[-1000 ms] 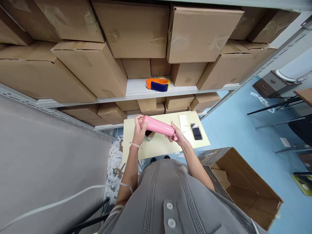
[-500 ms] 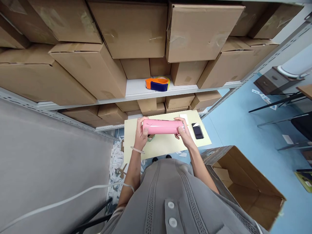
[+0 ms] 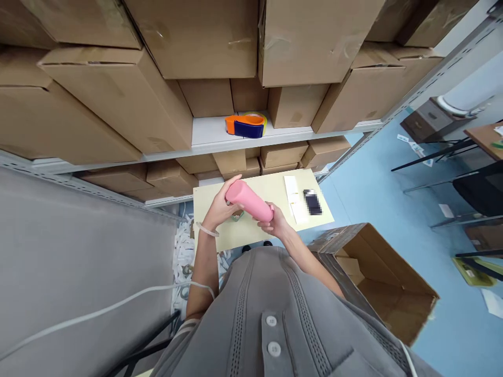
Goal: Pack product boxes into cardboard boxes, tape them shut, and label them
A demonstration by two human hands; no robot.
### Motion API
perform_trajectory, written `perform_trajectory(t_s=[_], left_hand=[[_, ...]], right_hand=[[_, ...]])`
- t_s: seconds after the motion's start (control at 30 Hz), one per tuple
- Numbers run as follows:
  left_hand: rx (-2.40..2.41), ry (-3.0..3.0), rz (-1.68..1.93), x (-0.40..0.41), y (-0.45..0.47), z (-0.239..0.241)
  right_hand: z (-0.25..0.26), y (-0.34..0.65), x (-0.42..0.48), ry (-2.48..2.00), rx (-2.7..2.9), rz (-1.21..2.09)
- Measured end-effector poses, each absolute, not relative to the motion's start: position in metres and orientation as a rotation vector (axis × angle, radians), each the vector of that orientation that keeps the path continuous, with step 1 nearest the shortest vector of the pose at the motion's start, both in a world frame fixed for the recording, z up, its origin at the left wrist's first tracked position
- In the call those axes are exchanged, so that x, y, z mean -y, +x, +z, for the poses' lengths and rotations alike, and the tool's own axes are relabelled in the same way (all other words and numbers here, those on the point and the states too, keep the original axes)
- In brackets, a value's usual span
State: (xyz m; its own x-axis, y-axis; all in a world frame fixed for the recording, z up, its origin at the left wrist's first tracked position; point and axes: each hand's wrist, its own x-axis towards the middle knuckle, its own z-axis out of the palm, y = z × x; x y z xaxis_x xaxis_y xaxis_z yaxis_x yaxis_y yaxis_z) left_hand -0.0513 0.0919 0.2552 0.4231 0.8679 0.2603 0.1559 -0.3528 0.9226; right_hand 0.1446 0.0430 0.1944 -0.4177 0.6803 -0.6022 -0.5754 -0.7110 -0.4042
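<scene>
A grey wall (image 3: 98, 230) is seen at approx. 9 o'clk; lt.-blue floor (image 3: 365, 193) is spread toward 3. Across 12, white metal shelving (image 3: 208, 129) is set; a pale-yellow table (image 3: 230, 236) is placed nr. dial ctr. At approx. 2–3, drawers (image 3: 431, 121), a brown-topped desk (image 3: 484, 138) & a blk. chair (image 3: 481, 189) are arranged.
</scene>
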Motion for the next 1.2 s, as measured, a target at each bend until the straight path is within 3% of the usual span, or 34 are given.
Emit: perform_trajectory(t_s=[0.17, 0.37, 0.57, 0.83, 0.93, 1.1, 1.2], left_hand=[[-1.009, 1.705, 1.205, -0.088, -0.045, 0.258], [-1.283, 1.528, 1.435, -0.089, -0.042, 0.240], [-1.174, 1.544, 1.178, -0.078, -0.043, 0.223], [-0.952, 1.710, 0.982, -0.067, -0.049, 0.224], [-1.033, 1.769, 0.908, -0.072, -0.059, 0.207], [-1.756, 1.955, 0.734, -0.081, -0.077, 0.170], [-1.890, 2.066, 0.555, -0.083, -0.072, 0.153]], right_hand=[[0.189, 0.137, -0.040, -0.843, 0.287, 2.448], [0.200, 0.151, -0.041, -0.888, 0.404, 2.140], [0.182, 0.175, -0.038, -0.900, 0.149, 2.065], [0.153, 0.170, -0.032, -0.864, -0.188, 2.266], [0.147, 0.176, -0.032, -0.974, -0.188, 2.079], [0.147, 0.204, -0.036, -1.172, 0.068, 1.451], [0.157, 0.216, -0.036, -1.230, 0.226, 1.234]])
